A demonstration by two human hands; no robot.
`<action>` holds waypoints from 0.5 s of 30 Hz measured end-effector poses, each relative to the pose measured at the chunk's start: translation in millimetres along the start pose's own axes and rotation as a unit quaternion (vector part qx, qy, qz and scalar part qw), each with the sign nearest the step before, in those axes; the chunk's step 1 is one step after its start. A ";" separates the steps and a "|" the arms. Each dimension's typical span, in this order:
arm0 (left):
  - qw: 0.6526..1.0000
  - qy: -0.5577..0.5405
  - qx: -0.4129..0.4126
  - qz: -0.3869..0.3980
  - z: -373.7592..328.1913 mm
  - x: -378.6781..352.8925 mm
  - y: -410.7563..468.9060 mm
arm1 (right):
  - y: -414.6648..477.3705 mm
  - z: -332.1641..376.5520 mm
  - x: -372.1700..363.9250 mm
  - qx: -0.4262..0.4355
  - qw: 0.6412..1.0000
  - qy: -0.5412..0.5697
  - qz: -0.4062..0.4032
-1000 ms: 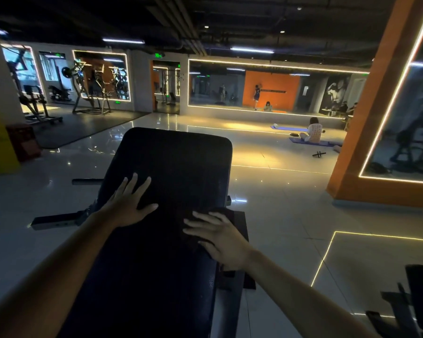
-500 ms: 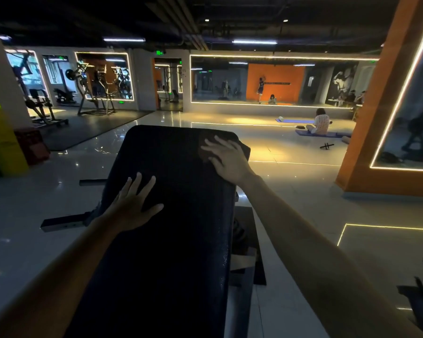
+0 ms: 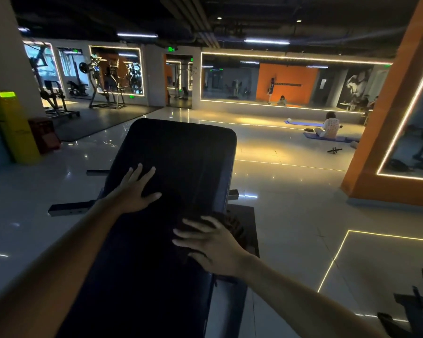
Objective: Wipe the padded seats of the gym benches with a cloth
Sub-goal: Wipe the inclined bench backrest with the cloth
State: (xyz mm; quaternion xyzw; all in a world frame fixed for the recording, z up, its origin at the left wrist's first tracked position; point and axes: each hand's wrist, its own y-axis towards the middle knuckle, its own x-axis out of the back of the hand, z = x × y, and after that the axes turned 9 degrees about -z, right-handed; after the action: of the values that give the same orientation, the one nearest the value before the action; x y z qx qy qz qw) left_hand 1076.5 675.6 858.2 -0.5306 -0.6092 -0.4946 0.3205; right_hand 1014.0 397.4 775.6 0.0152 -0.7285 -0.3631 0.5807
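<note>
One left hand [image 3: 134, 191] rests on bench pad [image 3: 181, 152]; right hand [image 3: 213, 247] presses cloth [image 3: 227, 222].

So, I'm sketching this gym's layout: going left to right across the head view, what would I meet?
yellow cabinet → red crate → left hand → right hand → person seated on a mat → orange pillar

Place: was a gym.
Near: a padded bench [image 3: 178, 152] stood.
Far left: weight machines [image 3: 106, 86] stood.
Far right: a wall mirror [image 3: 230, 79] and mats [image 3: 303, 123] were there.
</note>
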 end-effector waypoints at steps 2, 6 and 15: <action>1.000 -0.005 0.000 -0.008 -1.7 -1.8 -4.3 | 3.7 -7.1 4.8 0.021 1.000 0.000 -0.006; 1.000 -0.006 -0.006 -0.027 1.1 -7.0 -7.6 | 44.9 -46.9 26.2 -0.056 0.997 -0.043 -0.019; 0.999 -0.018 -0.021 -0.018 5.6 -7.2 -7.1 | 127.3 -154.2 79.9 -0.192 0.965 -0.079 -0.158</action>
State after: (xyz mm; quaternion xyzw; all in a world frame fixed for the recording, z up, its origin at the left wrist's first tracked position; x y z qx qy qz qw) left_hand 1072.0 679.0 848.1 -0.5349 -0.6135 -0.5036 0.2895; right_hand 1171.1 376.8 921.4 -0.0101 -0.6770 -0.5831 0.4490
